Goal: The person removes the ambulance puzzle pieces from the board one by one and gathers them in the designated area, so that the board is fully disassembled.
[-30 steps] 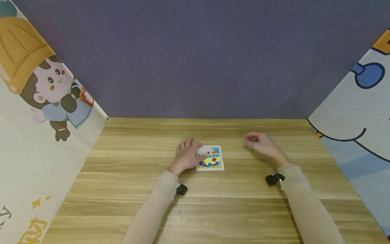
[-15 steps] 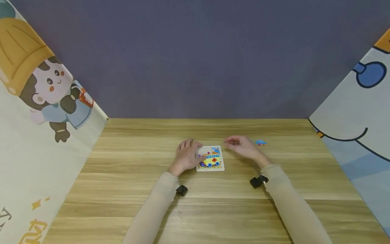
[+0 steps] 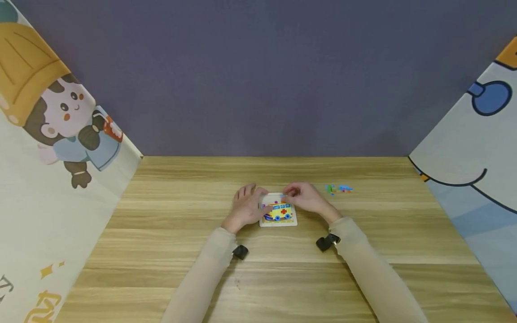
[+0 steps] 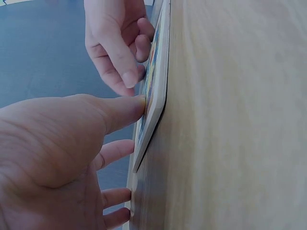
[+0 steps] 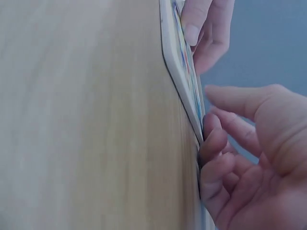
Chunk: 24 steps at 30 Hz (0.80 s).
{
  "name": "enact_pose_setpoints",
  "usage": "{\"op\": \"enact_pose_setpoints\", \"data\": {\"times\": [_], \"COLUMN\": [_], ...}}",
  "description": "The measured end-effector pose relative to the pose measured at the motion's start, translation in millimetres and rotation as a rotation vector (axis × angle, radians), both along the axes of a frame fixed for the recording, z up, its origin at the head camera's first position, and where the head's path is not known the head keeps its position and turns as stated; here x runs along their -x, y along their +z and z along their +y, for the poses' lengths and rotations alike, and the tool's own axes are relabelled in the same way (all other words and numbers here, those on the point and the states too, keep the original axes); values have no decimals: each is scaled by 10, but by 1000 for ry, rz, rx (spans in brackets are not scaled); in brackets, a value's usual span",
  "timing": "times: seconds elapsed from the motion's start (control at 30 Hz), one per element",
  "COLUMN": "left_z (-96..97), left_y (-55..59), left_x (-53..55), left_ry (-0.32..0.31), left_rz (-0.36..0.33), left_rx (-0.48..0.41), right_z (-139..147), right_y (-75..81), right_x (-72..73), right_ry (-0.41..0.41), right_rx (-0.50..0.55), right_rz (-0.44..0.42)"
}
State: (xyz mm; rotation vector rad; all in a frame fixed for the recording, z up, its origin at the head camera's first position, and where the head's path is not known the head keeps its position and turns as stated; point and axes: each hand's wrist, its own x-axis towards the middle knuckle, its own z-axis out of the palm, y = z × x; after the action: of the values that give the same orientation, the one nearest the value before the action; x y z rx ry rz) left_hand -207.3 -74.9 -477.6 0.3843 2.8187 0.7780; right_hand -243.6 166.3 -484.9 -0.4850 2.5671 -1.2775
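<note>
Puzzle (image 3: 279, 216): white-rimmed, yellow van (image 3: 278, 211), red cross (image 3: 284, 211) | left grip (image 3: 245, 207): spread | right grip (image 3: 305, 197): cannot tell

A wood-grained surface (image 3: 274, 278) is carrying a pale-framed picture board (image 3: 278, 224). Small, brightly coloured pieces (image 3: 345, 189) are lying apart from it, to its right.

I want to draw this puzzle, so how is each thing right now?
Puzzle board: lying on the table, partly filled, pale bare patch near its top.
Green bit: loose on the table.
Blue bit: loose beside it.
Left hand: thumb on the puzzle.
Right hand: at the board's upper right; can't tell whether it's holding anything.
</note>
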Motion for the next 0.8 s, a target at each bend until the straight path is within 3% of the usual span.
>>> {"op": "enact_pose_setpoints", "data": {"times": [0.33,0.8], "left_z": [2,15], "left_y": [-11,-16], "left_x": [-2,3], "left_ry": [-5,9], "left_rz": [5,-6], "left_rx": [11,-8], "right_z": [-102,-137], "right_y": [-3,-59], "right_x": [-56,-26], "right_ry": [-45,-120], "right_rx": [-56,-88], "right_rz": [61,46]}}
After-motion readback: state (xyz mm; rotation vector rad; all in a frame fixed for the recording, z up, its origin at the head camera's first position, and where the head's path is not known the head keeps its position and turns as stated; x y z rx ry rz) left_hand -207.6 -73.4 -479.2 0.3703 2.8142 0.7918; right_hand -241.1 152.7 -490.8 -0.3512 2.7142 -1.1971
